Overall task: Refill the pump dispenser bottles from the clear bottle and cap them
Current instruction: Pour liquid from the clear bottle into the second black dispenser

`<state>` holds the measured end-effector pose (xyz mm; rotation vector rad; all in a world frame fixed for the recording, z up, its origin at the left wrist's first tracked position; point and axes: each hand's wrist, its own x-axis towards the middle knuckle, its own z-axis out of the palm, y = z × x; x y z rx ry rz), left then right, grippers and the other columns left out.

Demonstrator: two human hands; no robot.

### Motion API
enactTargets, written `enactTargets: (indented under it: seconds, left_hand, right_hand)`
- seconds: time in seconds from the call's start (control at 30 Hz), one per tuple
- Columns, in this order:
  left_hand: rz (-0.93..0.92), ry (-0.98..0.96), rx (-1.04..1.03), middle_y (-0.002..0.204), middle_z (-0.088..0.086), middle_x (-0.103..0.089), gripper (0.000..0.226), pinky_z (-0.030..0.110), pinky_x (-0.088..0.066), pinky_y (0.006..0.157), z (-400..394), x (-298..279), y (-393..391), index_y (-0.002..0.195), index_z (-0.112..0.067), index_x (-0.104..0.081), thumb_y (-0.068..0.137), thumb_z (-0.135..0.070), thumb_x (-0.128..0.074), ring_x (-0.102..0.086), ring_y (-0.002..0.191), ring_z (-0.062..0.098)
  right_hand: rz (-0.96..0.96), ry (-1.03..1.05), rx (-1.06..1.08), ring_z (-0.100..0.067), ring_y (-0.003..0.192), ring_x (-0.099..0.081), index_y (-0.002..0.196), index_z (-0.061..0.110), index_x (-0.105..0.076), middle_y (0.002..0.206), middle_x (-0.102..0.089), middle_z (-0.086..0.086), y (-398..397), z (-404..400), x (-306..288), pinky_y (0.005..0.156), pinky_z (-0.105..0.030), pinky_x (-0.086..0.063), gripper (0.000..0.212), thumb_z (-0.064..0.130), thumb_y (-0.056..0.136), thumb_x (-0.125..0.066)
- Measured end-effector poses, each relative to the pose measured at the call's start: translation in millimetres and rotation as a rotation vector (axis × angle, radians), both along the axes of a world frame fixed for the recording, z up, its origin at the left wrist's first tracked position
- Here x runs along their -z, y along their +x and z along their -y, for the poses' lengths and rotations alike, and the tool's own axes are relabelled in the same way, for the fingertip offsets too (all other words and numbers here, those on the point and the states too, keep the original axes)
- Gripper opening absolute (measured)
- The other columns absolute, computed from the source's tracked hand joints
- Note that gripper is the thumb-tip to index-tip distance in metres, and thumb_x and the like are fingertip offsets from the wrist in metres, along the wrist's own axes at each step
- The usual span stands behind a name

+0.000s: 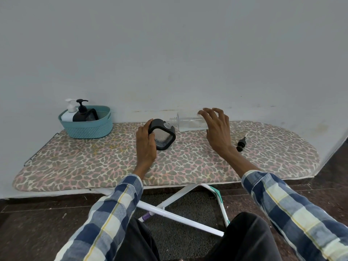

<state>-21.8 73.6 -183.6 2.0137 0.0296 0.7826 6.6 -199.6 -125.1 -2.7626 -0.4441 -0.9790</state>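
A black square dispenser bottle point(163, 135) stands tilted on the ironing board point(113, 162), its open neck turned to the right. My left hand point(146, 142) grips its left side. A clear bottle point(188, 122) is held almost level, its mouth touching the dispenser's neck, with a little clear liquid inside. My right hand point(216, 127) holds the clear bottle's base end, fingers curled over the top. The black pump cap point(241, 143) lies on the board to the right of my right hand.
A teal basket point(88, 129) at the board's back left holds a white pump bottle point(69, 112) and a black pump bottle point(82, 113). The wall runs right behind the board. The board's white legs point(178, 215) cross below its front edge.
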Motion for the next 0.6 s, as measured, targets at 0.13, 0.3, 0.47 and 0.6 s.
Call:
enactTargets:
  seconds: [0.13, 0.3, 0.47, 0.6]
  left_hand:
    - [0.0, -0.005, 0.005, 0.141, 0.0, -0.053, 0.051, 0.027, -0.034, 0.104, -1.0, 0.3, -0.2, 0.157, -0.026, -0.049, 0.107, -0.025, -0.038, -0.048, 0.126, 0.015]
    - [-0.003, -0.003, 0.0, 0.143, 0.0, -0.052, 0.052, 0.027, -0.033, 0.106, -0.4, -0.1, -0.9, 0.157, -0.024, -0.048, 0.106, -0.028, -0.037, -0.047, 0.127, 0.013]
    - [-0.001, -0.005, 0.004, 0.143, 0.0, -0.052, 0.05, 0.026, -0.032, 0.105, 0.2, -0.4, -1.4, 0.157, -0.025, -0.048, 0.108, -0.026, -0.038, -0.046, 0.126, 0.012]
    - [0.002, -0.003, 0.006, 0.143, 0.001, -0.052, 0.051, 0.026, -0.033, 0.105, 0.1, -1.0, -2.0, 0.157, -0.024, -0.049, 0.108, -0.026, -0.038, -0.047, 0.127, 0.013]
  right_hand:
    - [0.004, 0.005, -0.003, -0.03, 0.142, -0.041, 0.144, 0.03, -0.049, 0.153, -0.05, 0.003, 0.2, -0.1, -2.5, 0.106, -0.047, -0.042, 0.09, -0.02, 0.071, -0.067]
    - [0.009, 0.004, -0.004, -0.03, 0.142, -0.041, 0.143, 0.03, -0.049, 0.153, -0.049, 0.004, 0.5, -0.5, -3.2, 0.107, -0.048, -0.042, 0.09, -0.02, 0.071, -0.069]
    - [0.017, 0.003, -0.001, -0.031, 0.142, -0.041, 0.142, 0.03, -0.05, 0.153, -0.05, 0.004, 0.1, -0.4, -4.1, 0.106, -0.048, -0.042, 0.09, -0.021, 0.07, -0.067]
    - [0.029, -0.003, -0.003, -0.031, 0.142, -0.041, 0.142, 0.029, -0.051, 0.153, -0.05, 0.003, -0.5, -0.6, -5.4, 0.107, -0.048, -0.042, 0.09, -0.023, 0.07, -0.065]
